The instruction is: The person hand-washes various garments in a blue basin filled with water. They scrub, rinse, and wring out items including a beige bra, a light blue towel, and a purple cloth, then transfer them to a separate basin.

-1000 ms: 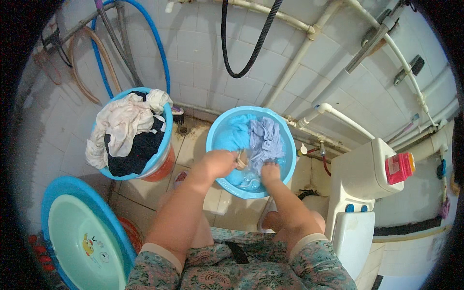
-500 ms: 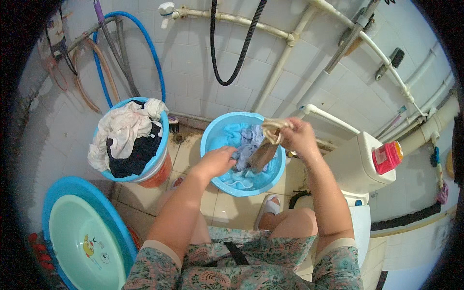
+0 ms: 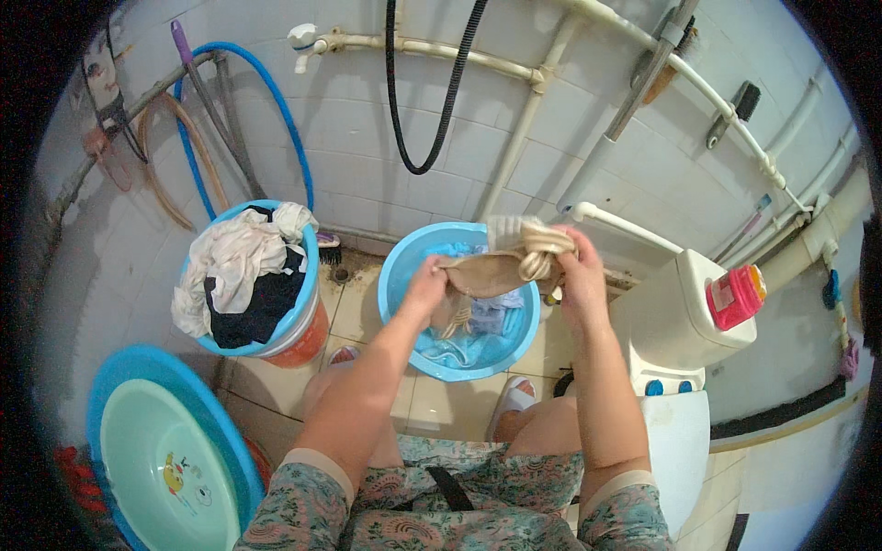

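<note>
Beige wet cloth [image 3: 501,269], one piece, is held over one blue basin [image 3: 395,275] at the middle of the head view. Left hand [image 3: 425,285] is closed on the cloth's left end, at 9 o'clock from it. Right hand [image 3: 571,266] is closed on the twisted, bunched right end, at 3 o'clock from it. The cloth hangs stretched between the two hands, just above the basin's far rim. More laundry [image 3: 478,331], pale blue, lies inside the basin; its pieces cannot be counted.

One blue bucket [image 3: 308,303] stands at 9 o'clock from the basin, near it but apart, heaped with white and dark clothes [image 3: 241,275]. One scrubbing brush [image 3: 327,246] lies on the floor between bucket and basin. Two nested tubs [image 3: 161,459], blue outside and pale green inside, lean at 7 o'clock in the frame. One white toilet tank [image 3: 675,317] stands at 3 o'clock from the basin, bearing one pink box [image 3: 735,296]. Two white slippers [image 3: 514,399] show by the basin's near side. One black hose [image 3: 432,92] loops down the tiled wall at 12 o'clock; one blue hose [image 3: 266,101] arcs at 10 o'clock.
</note>
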Demonstrator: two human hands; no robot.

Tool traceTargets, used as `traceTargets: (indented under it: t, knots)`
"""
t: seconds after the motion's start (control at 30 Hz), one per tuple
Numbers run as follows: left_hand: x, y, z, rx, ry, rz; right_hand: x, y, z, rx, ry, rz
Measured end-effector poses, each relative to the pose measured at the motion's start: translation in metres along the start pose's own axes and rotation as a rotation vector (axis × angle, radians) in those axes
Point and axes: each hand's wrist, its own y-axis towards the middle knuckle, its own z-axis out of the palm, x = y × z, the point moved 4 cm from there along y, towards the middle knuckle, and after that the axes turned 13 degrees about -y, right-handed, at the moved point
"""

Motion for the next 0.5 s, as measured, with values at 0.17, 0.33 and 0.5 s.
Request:
traceTargets:
  t: [0.17,0.33,0.5]
  knots:
    - [-0.019,0.012,-0.01,0.257,0.498,0.2,-0.133,0.013,-0.034,-0.087,0.207,0.28]
    - [-0.004,0.008,-0.015,0.244,0.372,-0.269,-0.183,0.013,-0.022,0.044,0.29,0.481]
    - [-0.028,-0.007,0.011,0.188,-0.263,-0.297,-0.168,0.005,-0.013,0.071,-0.002,0.435]
